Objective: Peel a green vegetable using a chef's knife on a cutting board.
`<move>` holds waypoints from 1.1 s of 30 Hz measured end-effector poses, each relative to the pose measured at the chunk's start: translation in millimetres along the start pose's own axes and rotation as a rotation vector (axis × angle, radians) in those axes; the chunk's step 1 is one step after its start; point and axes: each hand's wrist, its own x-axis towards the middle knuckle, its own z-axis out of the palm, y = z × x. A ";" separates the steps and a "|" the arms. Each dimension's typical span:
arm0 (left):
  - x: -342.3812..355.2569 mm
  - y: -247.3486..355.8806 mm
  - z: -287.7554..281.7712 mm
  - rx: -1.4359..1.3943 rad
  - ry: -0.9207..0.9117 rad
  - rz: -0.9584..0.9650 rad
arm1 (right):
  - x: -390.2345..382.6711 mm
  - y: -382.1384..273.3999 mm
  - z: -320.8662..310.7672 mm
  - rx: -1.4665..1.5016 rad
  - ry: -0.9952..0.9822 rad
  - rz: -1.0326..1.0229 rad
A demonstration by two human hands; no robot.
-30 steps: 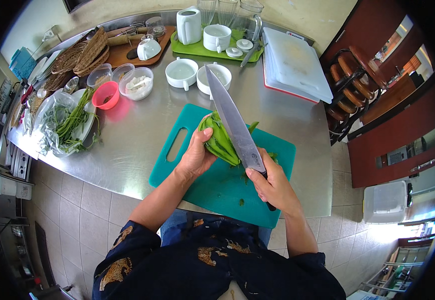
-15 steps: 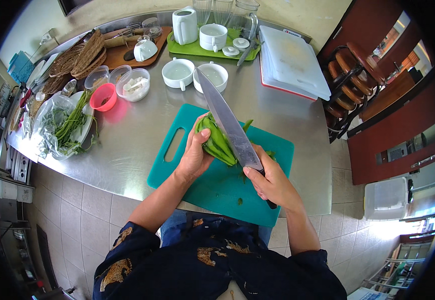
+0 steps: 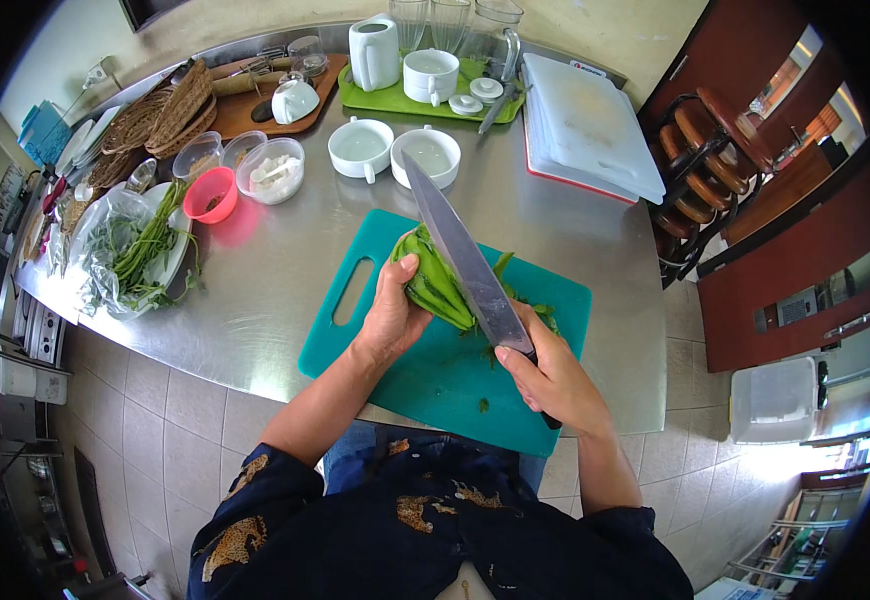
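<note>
My left hand (image 3: 395, 312) is closed around a bunch of glossy green peppers (image 3: 429, 280), holding it above the teal cutting board (image 3: 405, 385). A black-handled chef's knife (image 3: 463, 255) is gripped in my right hand (image 3: 553, 380). Its long blade slants up and left, alongside the right side of the peppers. Whether the edge touches them I cannot tell. Green trimmings (image 3: 540, 312) lie on the board beyond the blade, partly hidden by the knife and my right hand. A small green scrap sits nearer me.
Two white cups (image 3: 360, 147) stand behind the board, close to the knife tip. Leafy greens (image 3: 145, 245) in a plastic bag, a pink bowl (image 3: 211, 194) and clear tubs (image 3: 271, 170) are at left. Stacked white boards (image 3: 595, 130) lie at back right, beside a green tray (image 3: 380, 97) with crockery.
The knife has lowered slightly, its tip dropping toward me, and my right hand has shifted a little down and right. My left hand keeps its hold on the peppers.
</note>
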 end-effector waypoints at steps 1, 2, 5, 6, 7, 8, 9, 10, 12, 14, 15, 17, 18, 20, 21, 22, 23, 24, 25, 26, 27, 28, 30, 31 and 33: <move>-0.1 0.1 0.2 -0.001 0.001 0.001 | -0.8 -3.2 0.2 0.041 -0.009 0.065; -0.1 0.1 0.5 0.005 0.000 0.003 | 0.4 0.3 0.9 0.040 -0.010 0.065; -1.2 -1.9 0.0 0.006 0.016 0.011 | 1.5 8.2 3.4 -0.059 0.019 -0.022; -0.5 -2.3 -1.2 0.002 0.034 0.019 | 2.1 4.9 5.2 -0.006 0.015 0.026; 0.1 -2.8 -1.5 0.003 0.032 0.020 | 2.9 2.7 6.7 0.048 0.012 0.074; 0.5 -3.4 -1.5 -0.013 0.039 0.022 | 4.1 2.4 8.0 0.047 0.013 0.071; 0.4 -4.5 -1.3 -0.029 0.047 0.022 | 4.3 3.5 9.3 0.049 0.024 0.059; 0.4 -4.7 -1.8 -0.029 0.046 0.021 | 4.5 5.1 10.1 0.051 0.034 0.047; 0.4 -4.2 -3.1 -0.016 0.059 0.037 | 6.7 14.0 11.3 -0.037 0.051 -0.005; 0.5 -4.2 -1.3 -0.018 0.057 0.025 | 6.7 12.1 8.8 -0.126 0.069 -0.057; 0.2 -3.9 -1.1 -0.019 0.058 0.015 | 6.3 3.7 4.5 -0.068 0.013 0.076; 0.3 -4.7 -3.2 -0.002 0.035 0.020 | 8.0 1.9 4.4 -0.009 -0.044 0.208; -0.1 -6.2 -3.6 0.014 0.013 0.024 | 9.2 7.1 7.6 -0.068 0.008 0.108; 0.5 -12.6 -0.8 0.018 0.004 0.012 | 10.5 10.9 8.3 -0.126 0.058 0.006; 1.9 -14.1 0.2 0.024 -0.008 0.000 | 13.5 10.7 7.2 -0.100 0.060 -0.014; 3.3 -13.7 0.6 0.012 -0.008 -0.001 | 15.8 10.3 6.4 -0.075 0.061 -0.034; 2.8 -12.7 0.6 0.013 -0.009 0.000 | 17.0 8.7 6.1 -0.074 0.061 -0.036; 1.3 -12.6 1.3 0.001 0.004 0.002 | 16.7 6.4 5.5 0.029 0.019 -0.004; 0.4 -12.4 1.5 -0.011 0.017 0.004 | 16.6 5.0 5.3 0.131 -0.023 0.029; 0.6 -12.4 -0.3 -0.012 0.017 0.004 | 17.4 6.2 5.8 0.131 -0.022 0.029; 0.9 -12.0 -2.1 -0.076 0.008 -0.017 | 19.0 8.7 5.9 0.189 -0.029 0.037; 1.1 -11.9 -3.2 -0.141 -0.001 -0.039 | 20.0 10.1 5.9 0.247 -0.035 0.044; -1.4 -9.8 -0.2 -0.119 0.024 -0.037 | 21.4 7.8 2.9 0.282 -0.058 0.073; -2.5 -8.7 1.7 -0.096 0.047 -0.038 | 22.1 6.8 1.0 0.318 -0.079 0.101; -2.2 -8.6 2.1 -0.103 0.057 -0.032 | 25.1 8.4 -1.5 0.343 -0.099 0.116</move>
